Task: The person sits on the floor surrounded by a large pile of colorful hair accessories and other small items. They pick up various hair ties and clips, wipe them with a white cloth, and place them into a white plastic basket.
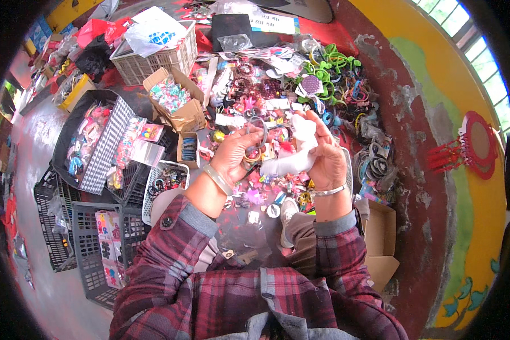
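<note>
My left hand point(232, 157) is closed on a few thin ring-shaped bands point(264, 131), which look like hair ties or bangles; their exact kind is too small to tell. Beside it, my right hand point(328, 164) grips a crumpled white soft sheet point(289, 164), thin film or cloth, between thumb and fingers. The sheet stretches across toward the left hand. Beneath both hands spreads a large heap of small hair accessories and trinkets point(269, 105), partly hidden by the hands and the sheet.
Green headbands point(337, 59) lie at the heap's far right. To the left stand an open carton of small packets point(173, 96), a white basket point(147, 195), a black crate point(85, 243) and a beige crate point(136, 68). An open cardboard box point(381, 226) sits by my right arm.
</note>
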`<control>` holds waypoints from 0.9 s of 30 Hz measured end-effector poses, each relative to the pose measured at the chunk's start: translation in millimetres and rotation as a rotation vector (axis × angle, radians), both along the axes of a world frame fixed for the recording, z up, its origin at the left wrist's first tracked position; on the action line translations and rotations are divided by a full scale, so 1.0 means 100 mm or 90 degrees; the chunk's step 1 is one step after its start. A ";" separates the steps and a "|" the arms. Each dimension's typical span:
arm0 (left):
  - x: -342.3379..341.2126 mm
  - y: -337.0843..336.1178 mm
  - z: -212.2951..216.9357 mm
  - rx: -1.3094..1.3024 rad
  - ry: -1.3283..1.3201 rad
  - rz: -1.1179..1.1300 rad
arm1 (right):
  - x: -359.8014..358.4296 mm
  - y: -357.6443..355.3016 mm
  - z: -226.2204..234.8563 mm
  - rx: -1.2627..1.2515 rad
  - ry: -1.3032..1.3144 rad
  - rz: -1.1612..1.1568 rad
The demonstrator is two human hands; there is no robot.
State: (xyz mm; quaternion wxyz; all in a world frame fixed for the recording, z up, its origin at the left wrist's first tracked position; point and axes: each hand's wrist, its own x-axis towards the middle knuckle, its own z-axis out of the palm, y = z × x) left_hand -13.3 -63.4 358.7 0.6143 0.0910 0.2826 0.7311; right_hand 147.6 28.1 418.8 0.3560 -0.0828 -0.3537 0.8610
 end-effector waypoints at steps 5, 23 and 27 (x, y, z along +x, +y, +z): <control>0.13 0.05 0.17 0.014 -0.016 -0.083 | -0.08 0.01 -0.21 -0.080 0.005 0.065; 0.12 0.25 0.10 -0.092 0.153 -0.023 | 0.01 0.38 -0.40 0.215 -0.294 -0.204; -0.03 0.20 0.04 -0.034 0.182 -0.009 | 0.08 0.50 -0.46 0.247 -0.299 -0.331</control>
